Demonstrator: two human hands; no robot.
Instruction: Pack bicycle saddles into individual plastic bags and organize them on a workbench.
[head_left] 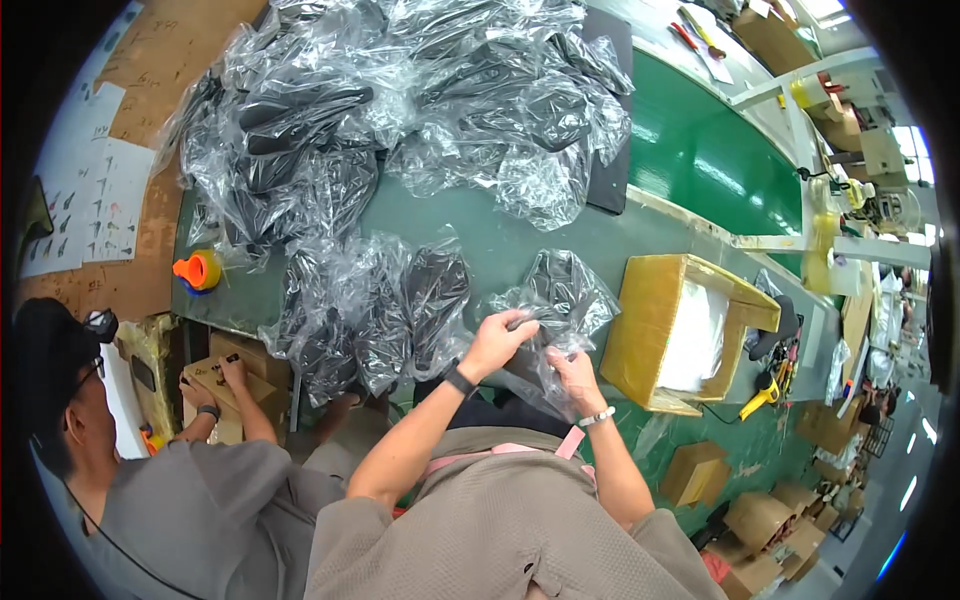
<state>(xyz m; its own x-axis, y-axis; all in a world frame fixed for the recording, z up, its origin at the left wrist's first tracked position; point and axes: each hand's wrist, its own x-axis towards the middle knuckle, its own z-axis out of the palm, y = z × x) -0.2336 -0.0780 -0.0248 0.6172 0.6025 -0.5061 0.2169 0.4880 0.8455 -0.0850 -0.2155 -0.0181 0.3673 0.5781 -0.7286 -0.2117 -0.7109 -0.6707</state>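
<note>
In front of me, at the table's near edge, lies a clear plastic bag (592, 292) with a black, rounded, saddle-shaped piece (553, 275) inside. My left hand (497, 342) is closed on the bag's near part, with something dark showing at its fingertips. Beside it, my right hand (575, 380) pinches the loose plastic that hangs over the edge. Several similar bagged black pieces (437, 285) lie in a row to the left of my hands. What exactly the fingers press inside the plastic is partly hidden.
A large heap of bagged black pieces (400, 90) covers the table's far side. An open cardboard box (640, 335) stands right of my hands, with a yellow heat gun (762, 395) beyond it. Orange tape (203, 268) sits at left. A co-worker (190, 480) handles a carton (225, 385).
</note>
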